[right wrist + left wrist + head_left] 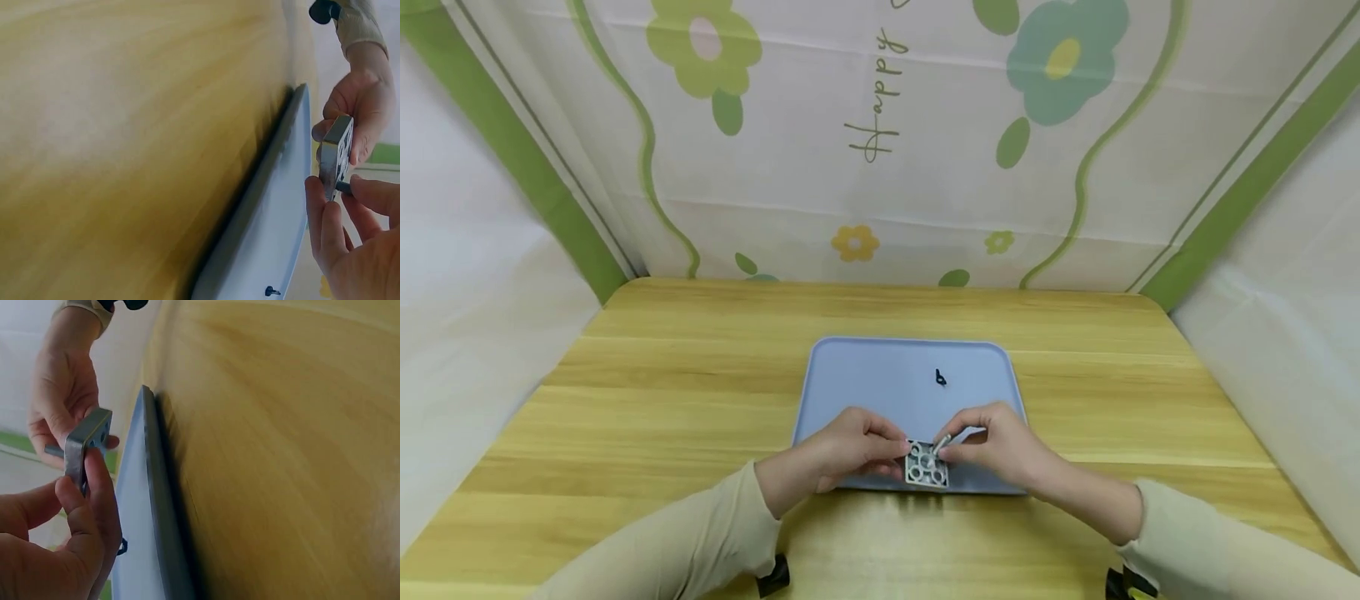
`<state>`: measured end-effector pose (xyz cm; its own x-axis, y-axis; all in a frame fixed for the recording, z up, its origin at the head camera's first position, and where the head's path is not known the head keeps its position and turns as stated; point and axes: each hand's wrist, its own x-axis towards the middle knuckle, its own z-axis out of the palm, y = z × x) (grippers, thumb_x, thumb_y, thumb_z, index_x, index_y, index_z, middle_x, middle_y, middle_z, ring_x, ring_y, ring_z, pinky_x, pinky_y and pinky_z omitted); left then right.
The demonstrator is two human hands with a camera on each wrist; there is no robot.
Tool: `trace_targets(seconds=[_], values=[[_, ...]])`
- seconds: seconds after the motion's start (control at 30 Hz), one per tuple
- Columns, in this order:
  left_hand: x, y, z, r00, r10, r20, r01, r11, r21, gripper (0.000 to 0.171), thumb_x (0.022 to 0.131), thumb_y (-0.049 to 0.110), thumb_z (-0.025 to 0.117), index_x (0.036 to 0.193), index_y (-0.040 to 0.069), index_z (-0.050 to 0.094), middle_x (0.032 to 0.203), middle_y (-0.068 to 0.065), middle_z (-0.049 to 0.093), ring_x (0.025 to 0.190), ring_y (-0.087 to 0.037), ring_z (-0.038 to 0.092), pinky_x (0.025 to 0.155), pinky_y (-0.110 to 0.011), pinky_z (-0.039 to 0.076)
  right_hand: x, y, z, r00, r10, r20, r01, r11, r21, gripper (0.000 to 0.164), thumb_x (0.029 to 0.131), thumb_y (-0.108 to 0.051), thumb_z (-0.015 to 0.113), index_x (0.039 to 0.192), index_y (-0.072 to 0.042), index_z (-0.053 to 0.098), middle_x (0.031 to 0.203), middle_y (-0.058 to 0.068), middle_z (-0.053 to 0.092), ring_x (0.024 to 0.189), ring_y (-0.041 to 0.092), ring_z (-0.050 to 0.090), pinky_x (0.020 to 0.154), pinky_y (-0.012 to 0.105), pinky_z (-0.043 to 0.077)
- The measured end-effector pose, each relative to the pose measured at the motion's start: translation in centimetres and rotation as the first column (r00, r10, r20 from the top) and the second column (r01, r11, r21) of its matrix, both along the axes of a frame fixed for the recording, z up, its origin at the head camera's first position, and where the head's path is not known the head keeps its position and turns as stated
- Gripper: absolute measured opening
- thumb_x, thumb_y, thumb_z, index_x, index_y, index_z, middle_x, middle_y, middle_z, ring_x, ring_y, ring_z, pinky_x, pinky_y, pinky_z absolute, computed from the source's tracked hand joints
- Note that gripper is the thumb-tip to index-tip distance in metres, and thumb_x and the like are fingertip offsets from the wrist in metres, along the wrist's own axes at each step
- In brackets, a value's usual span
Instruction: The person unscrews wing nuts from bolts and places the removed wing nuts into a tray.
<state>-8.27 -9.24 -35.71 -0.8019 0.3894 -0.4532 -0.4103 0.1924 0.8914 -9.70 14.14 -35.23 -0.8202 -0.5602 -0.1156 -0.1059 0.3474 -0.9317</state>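
Over the front part of a blue tray (865, 375), my left hand (857, 450) pinches a small square metal block (927, 475) by its left side. Several round holes show in its upward face. My right hand (996, 446) pinches a short grey metal pin (943, 442) between thumb and fingers, its lower end at the block's upper right holes. In the right wrist view the pin (343, 187) stands out from the holed face, and right fingertips (314, 187) lie at the block's edge. How deep the pin sits is hidden.
A small black part, perhaps a wing screw (940, 378), lies on the tray toward the back right. The tray rests on a wooden table (700, 375). Behind the table hangs a flowered cloth (775, 183), with white cloth walls at both sides.
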Motion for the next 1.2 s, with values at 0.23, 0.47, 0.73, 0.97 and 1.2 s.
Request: trace_targets(seconds=[0.23, 0.47, 0.73, 0.97, 1.2], values=[[0.6, -0.1, 0.3, 0.991, -0.109, -0.083, 0.102, 0.992, -0.08, 0.014, 0.088, -0.001, 0.07, 0.101, -0.008, 0.071, 0.086, -0.02, 0.075, 0.061, -0.011, 0.068, 0.063, -0.025, 0.061, 1.7, -0.2, -0.8, 0.997, 0.077, 0.02, -0.076, 0.996, -0.043, 0.011, 0.084, -0.002, 0.076, 0.091, 0.006, 0.072, 0.092, 0.018, 0.072, 0.077, 0.015, 0.075, 0.067, 0.024, 0.061], [1.8, -0.2, 0.8, 0.956, -0.227, -0.187, 0.192, 0.963, -0.188, 0.008, 0.082, -0.006, 0.074, 0.089, -0.005, 0.071, 0.075, -0.019, 0.074, 0.062, -0.02, 0.072, 0.062, -0.027, 0.06, 2.9, -0.6, -1.2, 0.993, 0.116, -0.037, -0.117, 0.993, -0.01, 0.01, 0.082, -0.004, 0.078, 0.088, 0.001, 0.073, 0.09, 0.013, 0.072, 0.075, 0.004, 0.071, 0.067, 0.02, 0.06], [3.5, 0.0, 0.3, 0.904, -0.32, -0.282, 0.215, 0.913, -0.347, 0.01, 0.08, -0.006, 0.075, 0.081, 0.001, 0.068, 0.058, -0.009, 0.07, 0.053, -0.022, 0.07, 0.052, -0.02, 0.052, 3.9, -1.2, -2.2, 0.955, 0.192, -0.226, -0.193, 0.981, 0.017, 0.007, 0.082, -0.003, 0.078, 0.086, -0.005, 0.072, 0.084, 0.005, 0.07, 0.076, -0.004, 0.061, 0.068, 0.02, 0.06], [4.0, 0.1, -0.1, 0.866, -0.378, -0.327, 0.223, 0.877, -0.425, 0.009, 0.081, -0.005, 0.075, 0.08, 0.002, 0.068, 0.055, -0.004, 0.067, 0.048, -0.011, 0.064, 0.053, -0.017, 0.051, 4.6, -1.5, -2.3, 0.965, 0.179, -0.189, -0.171, 0.984, 0.059, 0.007, 0.082, -0.003, 0.077, 0.086, -0.007, 0.073, 0.084, -0.003, 0.068, 0.072, -0.004, 0.059, 0.063, 0.019, 0.058], [4.0, 0.4, -0.2, 0.823, -0.423, -0.38, 0.195, 0.837, -0.511, 0.008, 0.081, -0.003, 0.074, 0.081, 0.004, 0.069, 0.054, 0.003, 0.066, 0.047, -0.001, 0.057, 0.053, -0.015, 0.048, 4.6, -1.6, -2.2, 0.963, 0.169, -0.212, -0.146, 0.982, 0.118, 0.008, 0.082, -0.004, 0.078, 0.085, -0.009, 0.072, 0.085, -0.005, 0.068, 0.069, -0.005, 0.057, 0.059, 0.018, 0.055]])
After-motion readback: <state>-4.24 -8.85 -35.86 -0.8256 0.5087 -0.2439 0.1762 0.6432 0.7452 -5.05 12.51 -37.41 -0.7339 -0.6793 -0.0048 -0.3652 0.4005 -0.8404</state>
